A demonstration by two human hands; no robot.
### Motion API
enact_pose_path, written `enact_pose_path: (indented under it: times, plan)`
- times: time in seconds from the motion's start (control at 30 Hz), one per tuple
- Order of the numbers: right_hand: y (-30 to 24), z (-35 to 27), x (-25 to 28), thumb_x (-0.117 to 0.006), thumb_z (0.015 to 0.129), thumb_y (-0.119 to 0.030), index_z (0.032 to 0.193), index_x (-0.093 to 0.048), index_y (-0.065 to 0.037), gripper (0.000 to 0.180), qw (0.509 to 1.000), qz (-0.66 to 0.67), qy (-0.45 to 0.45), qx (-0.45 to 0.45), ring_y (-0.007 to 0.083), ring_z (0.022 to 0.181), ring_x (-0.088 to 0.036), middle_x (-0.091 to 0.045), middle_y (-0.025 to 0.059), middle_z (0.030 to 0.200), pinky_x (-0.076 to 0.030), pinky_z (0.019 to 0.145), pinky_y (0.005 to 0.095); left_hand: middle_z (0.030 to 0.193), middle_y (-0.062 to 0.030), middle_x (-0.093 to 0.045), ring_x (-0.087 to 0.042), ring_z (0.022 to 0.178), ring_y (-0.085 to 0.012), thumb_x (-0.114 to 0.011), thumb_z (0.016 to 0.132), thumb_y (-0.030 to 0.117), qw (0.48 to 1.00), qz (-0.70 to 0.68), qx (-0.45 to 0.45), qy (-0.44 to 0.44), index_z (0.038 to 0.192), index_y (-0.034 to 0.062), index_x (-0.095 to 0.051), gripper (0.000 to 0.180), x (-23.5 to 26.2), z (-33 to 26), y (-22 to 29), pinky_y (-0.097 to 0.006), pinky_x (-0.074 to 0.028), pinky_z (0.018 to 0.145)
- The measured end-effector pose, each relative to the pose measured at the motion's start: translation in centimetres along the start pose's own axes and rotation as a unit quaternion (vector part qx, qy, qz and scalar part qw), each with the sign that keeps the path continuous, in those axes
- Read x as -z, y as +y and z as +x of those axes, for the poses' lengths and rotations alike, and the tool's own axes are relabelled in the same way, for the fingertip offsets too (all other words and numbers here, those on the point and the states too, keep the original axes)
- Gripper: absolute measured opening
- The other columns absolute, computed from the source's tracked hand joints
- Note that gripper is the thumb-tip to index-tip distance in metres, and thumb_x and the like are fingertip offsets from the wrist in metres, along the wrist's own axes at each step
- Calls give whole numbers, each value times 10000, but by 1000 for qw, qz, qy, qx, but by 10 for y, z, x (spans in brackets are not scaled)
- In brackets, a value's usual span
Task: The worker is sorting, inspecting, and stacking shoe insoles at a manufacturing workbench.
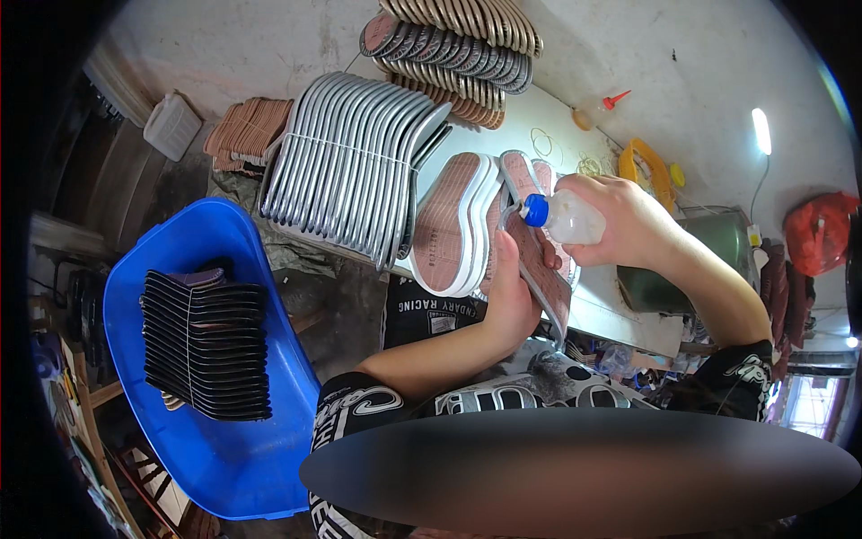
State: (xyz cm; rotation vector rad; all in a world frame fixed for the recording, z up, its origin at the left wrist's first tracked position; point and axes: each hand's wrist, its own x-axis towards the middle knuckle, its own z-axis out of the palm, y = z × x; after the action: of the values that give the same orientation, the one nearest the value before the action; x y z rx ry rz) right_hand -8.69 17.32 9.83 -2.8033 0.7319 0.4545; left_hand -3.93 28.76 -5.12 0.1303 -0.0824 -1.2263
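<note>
Clear plastic bottle (pixel 575 218) with a blue cap, gripped in the right hand (pixel 624 220), tips onto a shoe sole (pixel 539 265) clutched by the left hand (pixel 510 301) above the desk (pixel 620 310).

Grey workbench (pixel 539 117), rows of white-edged shoe soles (pixel 350 166), stacked brown soles (pixel 458 54), perhaps rubber bands (pixel 541 141)

Head cam, wide fisheye, looks down close on workbench (pixel 620 314).
</note>
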Motion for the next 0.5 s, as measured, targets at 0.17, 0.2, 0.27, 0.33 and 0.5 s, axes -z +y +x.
enact_pose_path:
  times: [0.17,0.2,0.27,0.33,0.5]
  plan:
    - [3,0,-2,-743,602,-267,1157,-540,-62,625,1000,25,3,3,377,930,-605,-627,184,995,-489,802,420,860,-31,-437,-409,791,-156,-281,936,651,1000,-7,1,-5,1082,85,-456,610,0,1,-1,-307,-361,765]
    - [4,0,-2,-743,602,-267,1157,-540,-62,625,1000,25,3,3,377,930,-605,-627,184,995,-489,802,420,860,-31,-437,-409,791,-156,-281,936,651,1000,-6,1,-5,1082,85,-456,610,2,0,-2,-307,-361,765]
    - [6,0,-4,-744,604,-257,1151,-537,-58,618,997,72,14,18,382,907,-612,-627,183,977,-491,784,412,853,-39,-444,-414,800,-171,-268,933,661,998,-58,26,-10,1070,84,-460,623,5,-1,-4,-312,-363,779]
    - [6,0,-6,-722,617,-264,1175,-521,-77,622,997,71,7,11,379,888,-621,-637,191,965,-496,776,428,851,-43,-449,-417,806,-176,-263,931,664,999,-48,25,1,1063,84,-462,627,2,-2,0,-314,-362,787]
    - [7,-3,-9,-712,643,-274,1208,-499,-103,627,994,98,-9,-41,375,847,-640,-652,193,934,-507,753,438,875,-47,-459,-429,806,-175,-271,929,664,999,-30,28,10,1108,84,-454,634,4,0,0,-320,-373,784]
